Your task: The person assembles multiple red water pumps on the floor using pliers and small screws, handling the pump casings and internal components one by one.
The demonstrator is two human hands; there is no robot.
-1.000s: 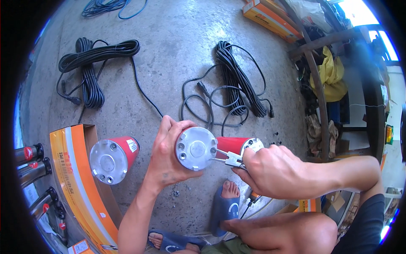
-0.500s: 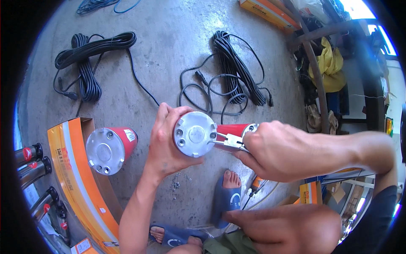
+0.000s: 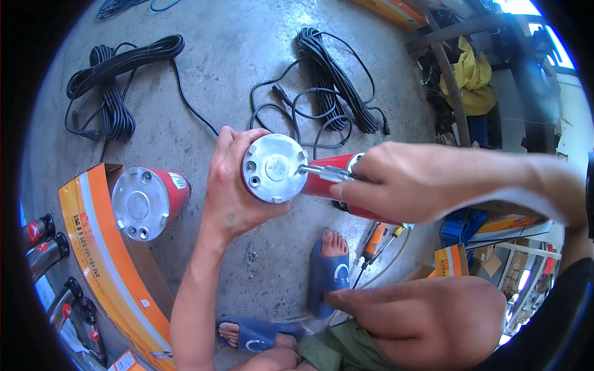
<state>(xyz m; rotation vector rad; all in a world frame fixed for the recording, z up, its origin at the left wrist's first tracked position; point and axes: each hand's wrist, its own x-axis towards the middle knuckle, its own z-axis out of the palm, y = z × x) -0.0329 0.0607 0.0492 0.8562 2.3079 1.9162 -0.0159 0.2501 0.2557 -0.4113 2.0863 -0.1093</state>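
Left hand (image 3: pixel 232 198) is wrapped around a red cylinder pump (image 3: pixel 275 168), held up over the concrete floor (image 3: pixel 235 68) with its round silver end cap facing the camera. Right hand (image 3: pixel 396 182) is clenched around red-handled pliers (image 3: pixel 325 173) — tips touching the cap's right edge. A second red pump (image 3: pixel 145 201) lies on the floor at left, just beside an orange box (image 3: pixel 93 247) — black cable coils (image 3: pixel 337 77) further back.

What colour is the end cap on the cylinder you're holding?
Plain silver-grey metal end cap, on a red cylinder; head view shows it best.
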